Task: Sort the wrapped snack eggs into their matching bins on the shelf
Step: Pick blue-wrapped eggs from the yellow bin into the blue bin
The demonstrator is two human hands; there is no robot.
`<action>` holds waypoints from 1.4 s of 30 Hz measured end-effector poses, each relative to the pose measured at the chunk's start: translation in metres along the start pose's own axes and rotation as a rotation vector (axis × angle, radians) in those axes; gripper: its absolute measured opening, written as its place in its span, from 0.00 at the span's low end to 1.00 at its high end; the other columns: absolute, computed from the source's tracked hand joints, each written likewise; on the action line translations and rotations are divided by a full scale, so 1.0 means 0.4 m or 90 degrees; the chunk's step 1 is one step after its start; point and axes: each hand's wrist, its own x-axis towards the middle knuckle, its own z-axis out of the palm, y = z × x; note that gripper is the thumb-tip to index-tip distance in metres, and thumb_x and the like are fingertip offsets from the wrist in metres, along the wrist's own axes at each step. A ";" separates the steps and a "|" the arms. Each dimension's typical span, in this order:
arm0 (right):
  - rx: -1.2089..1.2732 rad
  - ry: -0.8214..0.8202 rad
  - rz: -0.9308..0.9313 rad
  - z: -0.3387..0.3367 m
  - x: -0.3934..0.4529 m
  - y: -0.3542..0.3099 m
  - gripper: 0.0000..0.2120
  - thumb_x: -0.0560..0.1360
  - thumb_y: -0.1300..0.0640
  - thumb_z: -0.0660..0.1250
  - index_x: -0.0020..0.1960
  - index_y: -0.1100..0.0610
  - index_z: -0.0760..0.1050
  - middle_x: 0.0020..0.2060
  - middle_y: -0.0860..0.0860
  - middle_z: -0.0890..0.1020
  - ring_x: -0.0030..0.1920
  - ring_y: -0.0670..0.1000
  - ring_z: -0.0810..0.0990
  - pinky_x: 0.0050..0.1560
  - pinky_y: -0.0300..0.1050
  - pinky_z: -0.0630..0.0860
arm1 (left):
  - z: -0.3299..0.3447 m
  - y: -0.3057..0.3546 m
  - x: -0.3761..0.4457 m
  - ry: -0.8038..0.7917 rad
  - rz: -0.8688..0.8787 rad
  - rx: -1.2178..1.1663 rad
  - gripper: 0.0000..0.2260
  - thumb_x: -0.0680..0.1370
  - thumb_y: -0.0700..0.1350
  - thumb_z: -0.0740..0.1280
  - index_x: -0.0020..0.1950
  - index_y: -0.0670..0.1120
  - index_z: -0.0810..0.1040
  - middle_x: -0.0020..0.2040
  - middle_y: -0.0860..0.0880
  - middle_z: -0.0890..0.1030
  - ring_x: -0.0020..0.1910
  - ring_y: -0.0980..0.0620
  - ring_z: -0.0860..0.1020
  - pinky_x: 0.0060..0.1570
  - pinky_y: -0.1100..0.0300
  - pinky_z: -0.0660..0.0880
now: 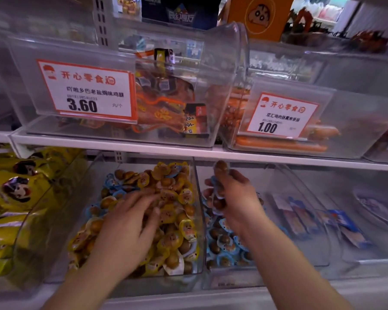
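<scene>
Lower shelf: left bin (197,220) heaped with yellow-wrapped eggs (177,222), some blue ones mixed in; left hand (130,222) rests there, fingers spread. Right hand (235,198) clutches several blue-wrapped eggs (220,175) above the blue-egg bin (229,274).

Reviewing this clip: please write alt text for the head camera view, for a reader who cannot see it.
A person's left hand rests with spread fingers on a clear bin of mostly yellow-wrapped snack eggs, while the right hand grips several blue-wrapped eggs above the neighbouring bin of blue-wrapped eggs. The shelf above holds bins with price tags.
</scene>
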 end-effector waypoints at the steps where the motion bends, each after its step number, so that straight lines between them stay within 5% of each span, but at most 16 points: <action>1: -0.044 0.021 0.010 -0.025 0.033 0.005 0.12 0.81 0.50 0.65 0.50 0.60 0.75 0.34 0.56 0.78 0.33 0.57 0.79 0.30 0.44 0.75 | -0.005 -0.019 -0.002 -0.054 -0.014 0.043 0.16 0.81 0.57 0.59 0.68 0.58 0.74 0.68 0.60 0.72 0.66 0.54 0.72 0.65 0.53 0.69; 3: -0.181 -0.005 0.049 -0.053 0.082 0.033 0.18 0.82 0.43 0.62 0.55 0.59 0.76 0.36 0.54 0.77 0.36 0.57 0.78 0.34 0.45 0.75 | -0.007 -0.044 -0.011 -0.138 -0.012 0.095 0.17 0.80 0.58 0.61 0.69 0.60 0.73 0.69 0.63 0.70 0.67 0.55 0.70 0.66 0.53 0.69; 5: -0.280 -0.061 0.121 -0.056 0.110 0.067 0.22 0.81 0.38 0.59 0.62 0.53 0.77 0.49 0.52 0.80 0.49 0.55 0.79 0.48 0.47 0.74 | -0.010 -0.055 -0.017 -0.163 0.010 0.116 0.18 0.79 0.59 0.62 0.69 0.61 0.73 0.67 0.65 0.70 0.67 0.57 0.70 0.67 0.56 0.67; 8: -0.283 -0.005 0.086 -0.051 0.135 0.075 0.22 0.82 0.44 0.59 0.71 0.54 0.74 0.67 0.52 0.77 0.65 0.54 0.75 0.58 0.49 0.69 | -0.019 -0.065 -0.018 -0.143 0.027 0.118 0.16 0.78 0.57 0.66 0.66 0.60 0.76 0.62 0.66 0.73 0.62 0.61 0.72 0.63 0.63 0.68; 13: -0.225 0.097 -0.161 -0.027 0.076 0.025 0.09 0.79 0.59 0.62 0.47 0.51 0.81 0.48 0.52 0.85 0.55 0.53 0.83 0.51 0.45 0.74 | -0.034 -0.080 -0.024 -0.112 -0.005 0.101 0.16 0.75 0.53 0.72 0.63 0.61 0.78 0.59 0.66 0.74 0.61 0.61 0.73 0.57 0.67 0.68; 15: -0.358 0.034 -0.301 0.012 0.024 0.029 0.09 0.79 0.59 0.63 0.49 0.51 0.81 0.46 0.47 0.85 0.51 0.47 0.83 0.49 0.38 0.76 | -0.051 -0.089 -0.025 -0.081 -0.033 0.118 0.18 0.73 0.52 0.73 0.62 0.60 0.79 0.61 0.62 0.77 0.61 0.56 0.75 0.59 0.61 0.72; 17: -0.508 -0.146 -0.419 0.059 -0.035 0.049 0.11 0.79 0.55 0.61 0.55 0.49 0.81 0.50 0.44 0.84 0.52 0.42 0.81 0.51 0.33 0.75 | -0.071 -0.099 -0.026 -0.049 -0.058 0.131 0.16 0.71 0.51 0.75 0.58 0.58 0.82 0.59 0.58 0.80 0.58 0.51 0.78 0.57 0.57 0.73; 19: -0.743 -0.323 -0.488 0.098 -0.078 0.073 0.15 0.79 0.51 0.59 0.63 0.45 0.77 0.56 0.44 0.82 0.57 0.44 0.78 0.54 0.39 0.76 | -0.086 -0.108 -0.027 -0.032 -0.074 0.131 0.13 0.69 0.49 0.75 0.54 0.57 0.84 0.56 0.56 0.82 0.56 0.49 0.79 0.56 0.57 0.73; 22: -1.062 -0.363 -0.545 0.111 -0.087 0.086 0.20 0.77 0.50 0.61 0.69 0.43 0.72 0.61 0.48 0.79 0.60 0.55 0.77 0.57 0.49 0.75 | -0.093 -0.114 -0.029 -0.054 -0.079 0.131 0.13 0.71 0.49 0.74 0.55 0.57 0.84 0.55 0.54 0.80 0.54 0.47 0.78 0.54 0.56 0.73; 25: -1.173 -0.369 -0.482 0.117 -0.081 0.095 0.25 0.76 0.48 0.63 0.73 0.46 0.68 0.68 0.50 0.74 0.68 0.56 0.71 0.67 0.50 0.67 | -0.090 -0.118 -0.029 -0.078 -0.067 0.171 0.15 0.72 0.53 0.73 0.58 0.57 0.83 0.55 0.53 0.77 0.56 0.47 0.76 0.56 0.56 0.70; 32: -1.203 -0.326 -0.386 0.171 -0.075 0.100 0.23 0.75 0.48 0.63 0.70 0.49 0.71 0.68 0.53 0.72 0.69 0.58 0.67 0.69 0.58 0.61 | -0.134 -0.104 -0.050 0.010 -0.031 0.045 0.05 0.74 0.43 0.74 0.49 0.51 0.84 0.48 0.57 0.70 0.51 0.55 0.75 0.53 0.62 0.72; 37: -0.883 -0.363 -0.397 0.238 -0.080 0.105 0.22 0.76 0.51 0.62 0.70 0.46 0.72 0.65 0.49 0.74 0.66 0.55 0.73 0.67 0.51 0.70 | -0.216 -0.097 -0.094 0.263 -0.049 -0.101 0.08 0.79 0.45 0.67 0.51 0.59 0.78 0.51 0.63 0.79 0.50 0.65 0.78 0.46 0.75 0.71; 40: -0.805 -0.364 -0.340 0.302 -0.039 0.129 0.23 0.78 0.51 0.64 0.72 0.48 0.71 0.68 0.51 0.74 0.67 0.53 0.74 0.67 0.45 0.71 | -0.238 -0.132 -0.120 0.297 -0.169 -0.209 0.13 0.80 0.44 0.65 0.51 0.65 0.77 0.48 0.66 0.80 0.48 0.63 0.79 0.44 0.70 0.73; 42: -0.815 -0.372 -0.302 0.348 0.009 0.157 0.25 0.79 0.50 0.64 0.75 0.50 0.69 0.70 0.54 0.73 0.68 0.54 0.74 0.66 0.43 0.70 | -0.236 -0.154 -0.132 0.277 -0.244 -0.305 0.16 0.81 0.41 0.63 0.51 0.64 0.79 0.45 0.62 0.80 0.47 0.58 0.80 0.48 0.55 0.79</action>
